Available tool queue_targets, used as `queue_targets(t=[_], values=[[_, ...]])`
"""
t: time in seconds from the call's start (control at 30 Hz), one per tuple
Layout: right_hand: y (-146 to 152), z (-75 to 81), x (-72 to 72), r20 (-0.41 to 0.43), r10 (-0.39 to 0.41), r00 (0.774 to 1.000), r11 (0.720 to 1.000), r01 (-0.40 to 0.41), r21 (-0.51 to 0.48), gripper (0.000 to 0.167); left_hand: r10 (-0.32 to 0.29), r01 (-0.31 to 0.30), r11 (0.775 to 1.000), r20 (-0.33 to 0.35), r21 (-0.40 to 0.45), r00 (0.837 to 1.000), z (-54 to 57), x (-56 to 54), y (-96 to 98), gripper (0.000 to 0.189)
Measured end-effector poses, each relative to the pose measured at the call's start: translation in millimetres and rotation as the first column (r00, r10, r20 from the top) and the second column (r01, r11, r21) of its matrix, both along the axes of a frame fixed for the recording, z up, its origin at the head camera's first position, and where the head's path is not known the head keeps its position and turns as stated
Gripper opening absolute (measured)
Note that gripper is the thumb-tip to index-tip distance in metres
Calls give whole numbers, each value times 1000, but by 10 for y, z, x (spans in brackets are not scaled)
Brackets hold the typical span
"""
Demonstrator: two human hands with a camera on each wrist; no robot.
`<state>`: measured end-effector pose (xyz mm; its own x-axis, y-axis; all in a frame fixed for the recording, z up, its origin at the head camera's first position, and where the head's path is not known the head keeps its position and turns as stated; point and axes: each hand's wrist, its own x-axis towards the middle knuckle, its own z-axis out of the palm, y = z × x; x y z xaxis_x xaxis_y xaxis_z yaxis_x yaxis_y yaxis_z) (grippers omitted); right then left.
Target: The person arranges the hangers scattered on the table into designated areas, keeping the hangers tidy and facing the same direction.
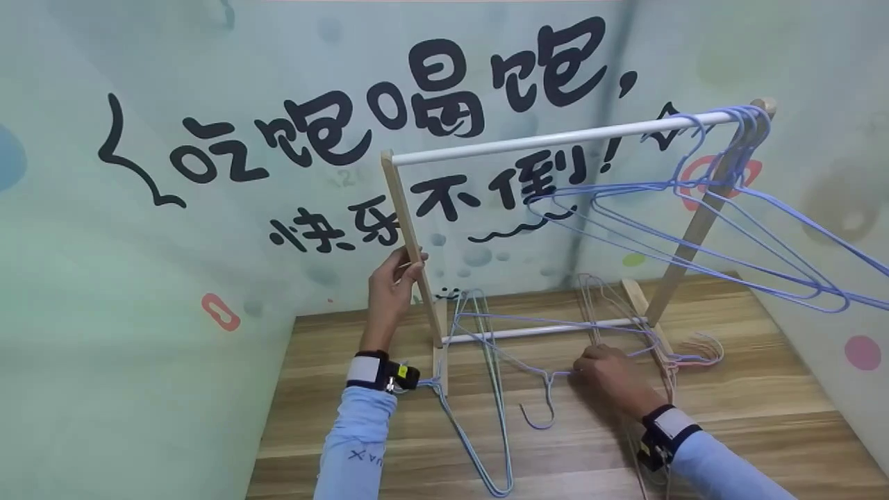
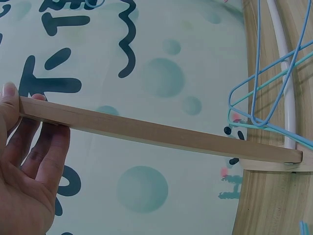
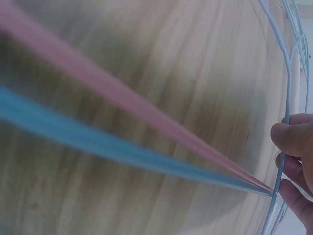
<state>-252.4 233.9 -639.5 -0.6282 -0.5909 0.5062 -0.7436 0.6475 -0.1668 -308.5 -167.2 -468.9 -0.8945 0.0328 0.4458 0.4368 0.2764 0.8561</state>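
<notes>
My left hand (image 1: 390, 295) grips the left wooden post (image 1: 408, 229) of a small clothes rack. In the left wrist view its thumb lies on one side of the post (image 2: 161, 131) and the fingers on the other. Low over the table, my right hand (image 1: 617, 378) pinches a blue-purple wire hanger (image 1: 550, 399), whose hook points toward me. The right wrist view has this hanger's wire (image 3: 287, 81) between thumb and fingers. Several blue-purple hangers (image 1: 719, 201) hang at the right end of the rack's white top bar (image 1: 555, 139).
Blue and green hangers (image 1: 501, 417) lean over the rack's lower white bar (image 1: 542, 331) on the left. Pink and pale hangers (image 1: 698, 361) lie around the right foot. The wood-grain table (image 1: 764, 430) meets lettered walls (image 1: 173, 278) behind and at the sides.
</notes>
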Motion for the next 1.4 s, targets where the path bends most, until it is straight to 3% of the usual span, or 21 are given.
queue_targets(t=[0.07,0.3,0.43,0.57,0.77,0.87,1.17,1.4], values=[[6,-9,3,0,-5,1000,1000,5,16,20,-3,3,1000,-12,0,1000,-5,-2,-1,34],[27,-15,0,0,4,1000,1000,-4,11,20,-12,12,1000,-25,-2,1000,293,233,93,31],[38,-4,8,-2,13,1000,1000,-14,-10,22,-11,11,1000,-22,3,1000,308,241,101,31],[47,29,23,10,5,1000,1000,-5,-25,23,-12,12,1000,-22,1,1000,284,212,93,30],[67,91,43,47,-10,999,999,12,-35,26,9,-9,1000,-9,-1,1000,48,16,33,34],[81,118,44,42,-7,999,999,9,-41,29,6,-6,1000,-13,7,1000,-2,-14,11,35],[121,162,12,-29,44,999,996,-46,-76,28,-16,17,1000,-20,17,1000,-11,-7,-11,34],[117,251,5,-33,69,997,990,-73,-120,31,-17,17,1000,-1,14,1000,-7,-8,-11,39]])
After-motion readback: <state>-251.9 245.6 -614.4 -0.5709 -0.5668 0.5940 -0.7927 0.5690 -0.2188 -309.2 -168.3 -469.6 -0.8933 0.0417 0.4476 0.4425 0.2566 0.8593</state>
